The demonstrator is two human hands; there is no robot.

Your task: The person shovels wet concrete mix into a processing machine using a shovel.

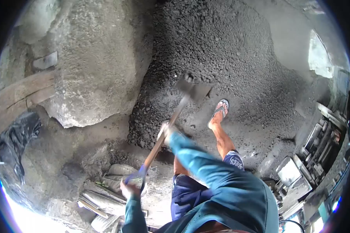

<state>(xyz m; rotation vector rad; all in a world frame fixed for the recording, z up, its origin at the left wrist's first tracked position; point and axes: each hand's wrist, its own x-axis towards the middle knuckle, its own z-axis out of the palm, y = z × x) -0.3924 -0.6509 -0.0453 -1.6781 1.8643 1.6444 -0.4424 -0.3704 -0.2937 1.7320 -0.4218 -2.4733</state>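
Note:
A shovel (158,146) slants across the middle, with a wooden shaft and a blue-purple grip at its lower end. My right hand (166,133), at the end of a teal sleeve, is wrapped round the shaft partway up. Lower left, my left hand (130,188) is closed on the shovel's end grip. The metal blade (198,91) is blurred and lies against dark, gravelly material (206,42), with some clumps at its tip. My sandalled right foot (220,112) stands just right of the blade. My left foot is hidden.
A large rough concrete slab (97,66) borders the gravel on the left. Black plastic sheeting (17,136) hangs at the far left. Wood pieces (101,198) lie behind my left hand. Stacked scrap and equipment (319,151) line the right side.

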